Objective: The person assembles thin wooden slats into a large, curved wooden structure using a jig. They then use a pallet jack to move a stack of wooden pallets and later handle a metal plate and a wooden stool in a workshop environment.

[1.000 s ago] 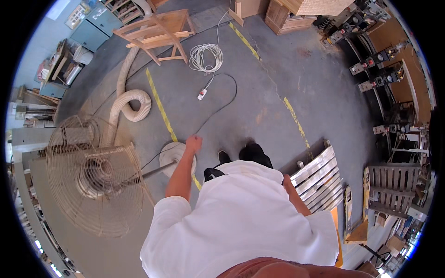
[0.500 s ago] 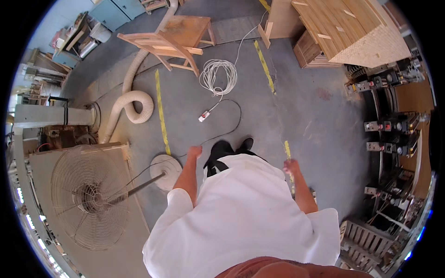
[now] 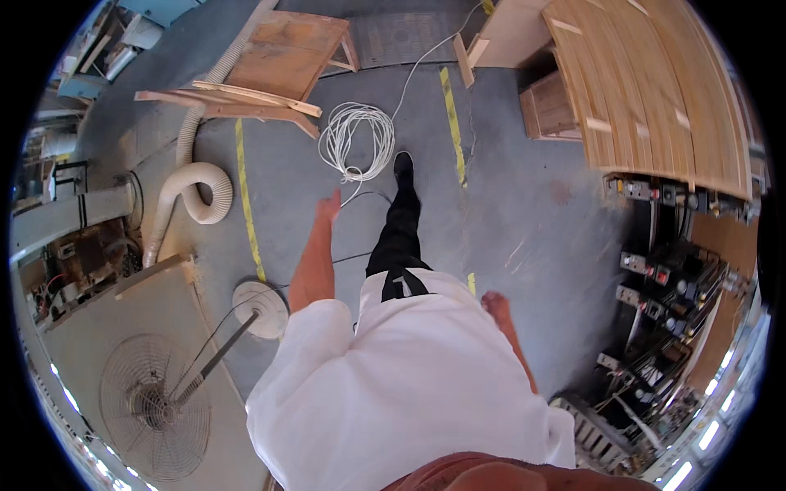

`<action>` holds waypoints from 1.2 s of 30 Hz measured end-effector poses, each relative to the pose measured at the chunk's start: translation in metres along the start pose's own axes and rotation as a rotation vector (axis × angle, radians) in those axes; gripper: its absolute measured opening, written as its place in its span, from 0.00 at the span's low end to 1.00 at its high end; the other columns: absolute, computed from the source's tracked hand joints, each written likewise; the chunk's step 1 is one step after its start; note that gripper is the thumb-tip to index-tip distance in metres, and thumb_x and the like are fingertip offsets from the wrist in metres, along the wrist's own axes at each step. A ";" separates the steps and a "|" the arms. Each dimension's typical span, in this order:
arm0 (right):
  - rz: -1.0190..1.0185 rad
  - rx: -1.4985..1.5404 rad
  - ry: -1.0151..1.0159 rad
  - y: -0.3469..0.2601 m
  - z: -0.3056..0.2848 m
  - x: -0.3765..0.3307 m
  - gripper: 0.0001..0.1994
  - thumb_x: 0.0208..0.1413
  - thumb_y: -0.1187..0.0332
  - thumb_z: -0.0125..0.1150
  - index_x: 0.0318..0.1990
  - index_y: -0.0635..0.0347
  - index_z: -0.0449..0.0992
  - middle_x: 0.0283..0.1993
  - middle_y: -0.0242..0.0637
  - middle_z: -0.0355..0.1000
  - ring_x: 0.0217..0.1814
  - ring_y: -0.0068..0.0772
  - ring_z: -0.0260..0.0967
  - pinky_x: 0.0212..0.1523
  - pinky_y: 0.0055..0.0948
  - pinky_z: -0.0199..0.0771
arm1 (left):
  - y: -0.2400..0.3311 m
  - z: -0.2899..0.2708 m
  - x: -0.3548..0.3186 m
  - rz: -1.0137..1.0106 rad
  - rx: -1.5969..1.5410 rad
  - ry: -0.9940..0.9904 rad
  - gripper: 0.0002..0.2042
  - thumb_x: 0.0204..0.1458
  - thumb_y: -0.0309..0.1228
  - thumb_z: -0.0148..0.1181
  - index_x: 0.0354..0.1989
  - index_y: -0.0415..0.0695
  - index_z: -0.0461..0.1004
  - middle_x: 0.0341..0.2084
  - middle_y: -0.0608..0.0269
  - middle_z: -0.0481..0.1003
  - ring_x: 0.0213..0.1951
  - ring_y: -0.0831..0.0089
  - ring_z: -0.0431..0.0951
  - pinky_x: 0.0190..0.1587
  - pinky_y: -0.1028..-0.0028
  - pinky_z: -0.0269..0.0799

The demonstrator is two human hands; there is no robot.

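Observation:
My left hand (image 3: 329, 204) is out ahead of my body, just short of the coiled white cable (image 3: 359, 141) on the floor. It looks slightly smeared, and its fingers cannot be told apart; no object shows in it. Beside my right hip hangs my right hand (image 3: 495, 304), its fingers loosely curled with nothing visible in them. A dark cord (image 3: 354, 257) runs over the floor past my leg toward the stand fan (image 3: 155, 405), whose round base (image 3: 261, 309) is to my left. One black shoe (image 3: 404, 168) is planted ahead, close to the coil.
A wooden chair-like frame (image 3: 291, 53) stands ahead left, with a beige flexible hose (image 3: 209, 192) beside it. Stacked wooden panels (image 3: 647, 98) rise at front right. Machinery with control boxes (image 3: 647, 266) lines the right side. Yellow tape (image 3: 250, 204) marks the floor.
I have stepped forward: one leg is now stretched ahead, and the coil and wooden frame are closer. My left hand has swung forward. The white connector by the coil has gone out of sight.

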State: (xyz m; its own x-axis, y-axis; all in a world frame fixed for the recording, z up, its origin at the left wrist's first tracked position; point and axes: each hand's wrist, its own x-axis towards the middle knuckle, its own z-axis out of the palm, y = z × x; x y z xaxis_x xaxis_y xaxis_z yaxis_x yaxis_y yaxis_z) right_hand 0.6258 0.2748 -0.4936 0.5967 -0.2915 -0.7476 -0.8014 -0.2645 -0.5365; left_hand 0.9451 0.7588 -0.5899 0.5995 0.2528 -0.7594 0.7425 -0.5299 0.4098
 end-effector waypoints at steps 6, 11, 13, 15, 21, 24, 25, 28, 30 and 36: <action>0.141 -0.402 -0.099 -0.029 -0.044 -0.004 0.12 0.54 0.63 0.57 0.37 0.63 0.78 0.31 0.43 0.75 0.36 0.40 0.73 0.37 0.35 0.73 | 0.123 -0.048 0.174 -0.005 0.187 0.173 0.42 0.48 0.62 0.49 0.48 0.26 0.72 0.47 0.32 0.71 0.52 0.45 0.72 0.57 0.61 0.65; 0.267 -0.344 -0.190 -0.085 -0.043 0.081 0.15 0.53 0.63 0.57 0.43 0.63 0.79 0.38 0.54 0.76 0.44 0.50 0.75 0.44 0.38 0.73 | 0.211 -0.082 0.258 -0.300 -0.136 0.461 0.42 0.42 0.62 0.58 0.49 0.27 0.71 0.48 0.39 0.73 0.53 0.52 0.73 0.55 0.64 0.67; 0.214 -0.409 -0.209 -0.115 -0.036 0.104 0.14 0.52 0.63 0.58 0.42 0.63 0.79 0.38 0.54 0.77 0.43 0.49 0.76 0.43 0.38 0.74 | 0.226 -0.087 0.290 -0.356 -0.310 0.497 0.45 0.39 0.62 0.61 0.52 0.28 0.69 0.47 0.43 0.74 0.54 0.57 0.73 0.55 0.66 0.65; 0.172 -0.449 -0.244 -0.146 -0.052 0.134 0.14 0.53 0.63 0.58 0.40 0.63 0.80 0.38 0.52 0.77 0.40 0.45 0.77 0.41 0.36 0.74 | 0.206 -0.079 0.309 -0.387 -0.327 0.547 0.36 0.41 0.54 0.63 0.46 0.29 0.72 0.45 0.42 0.75 0.51 0.55 0.75 0.53 0.65 0.69; 0.518 -0.179 -0.186 -0.222 -0.078 0.215 0.13 0.54 0.67 0.56 0.42 0.67 0.77 0.34 0.41 0.77 0.31 0.30 0.76 0.32 0.29 0.77 | 0.196 -0.071 0.306 -0.331 -0.428 0.537 0.26 0.40 0.43 0.65 0.40 0.31 0.74 0.36 0.47 0.78 0.40 0.60 0.79 0.42 0.65 0.73; 0.343 -0.211 -0.184 -0.246 -0.082 0.244 0.15 0.55 0.66 0.56 0.46 0.68 0.75 0.34 0.42 0.77 0.29 0.30 0.75 0.29 0.29 0.77 | 0.229 -0.066 0.255 -0.263 -0.654 0.615 0.23 0.39 0.40 0.66 0.37 0.30 0.75 0.29 0.53 0.77 0.31 0.66 0.77 0.33 0.67 0.71; 0.162 -0.349 -0.209 -0.251 -0.087 0.261 0.16 0.55 0.66 0.56 0.46 0.68 0.75 0.36 0.43 0.77 0.31 0.32 0.76 0.32 0.30 0.77 | 0.239 -0.065 0.230 -0.239 -0.708 0.665 0.22 0.39 0.39 0.66 0.36 0.30 0.76 0.26 0.56 0.77 0.27 0.69 0.76 0.30 0.68 0.71; -0.514 -0.668 -0.137 -0.280 -0.077 0.300 0.17 0.55 0.65 0.56 0.47 0.69 0.74 0.40 0.47 0.76 0.39 0.39 0.76 0.41 0.33 0.75 | 0.245 -0.051 0.146 -0.178 -0.790 0.530 0.18 0.41 0.37 0.64 0.34 0.32 0.77 0.25 0.58 0.76 0.27 0.72 0.75 0.29 0.69 0.68; -0.327 -0.462 -0.203 -0.344 -0.049 0.302 0.17 0.54 0.64 0.57 0.47 0.67 0.74 0.44 0.51 0.75 0.46 0.46 0.75 0.46 0.37 0.73 | 0.256 -0.029 0.075 -0.045 -0.821 0.440 0.16 0.44 0.36 0.63 0.34 0.34 0.77 0.24 0.59 0.75 0.27 0.73 0.74 0.29 0.70 0.68; -0.400 -0.089 -0.504 -0.480 0.014 0.251 0.28 0.58 0.48 0.54 0.54 0.64 0.67 0.45 0.42 0.74 0.48 0.33 0.72 0.47 0.32 0.72 | 0.316 0.035 -0.127 0.214 -0.772 0.130 0.14 0.50 0.34 0.61 0.37 0.34 0.76 0.27 0.60 0.76 0.28 0.74 0.75 0.31 0.72 0.70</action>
State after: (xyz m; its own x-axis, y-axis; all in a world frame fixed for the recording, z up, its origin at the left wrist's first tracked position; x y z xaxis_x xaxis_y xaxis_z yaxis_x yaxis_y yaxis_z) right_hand 1.1599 0.3416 -0.4287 0.7387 0.3067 -0.6002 -0.5014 -0.3450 -0.7934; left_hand 1.0927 0.5307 -0.3818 0.7465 0.3264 -0.5799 0.5763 0.1184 0.8086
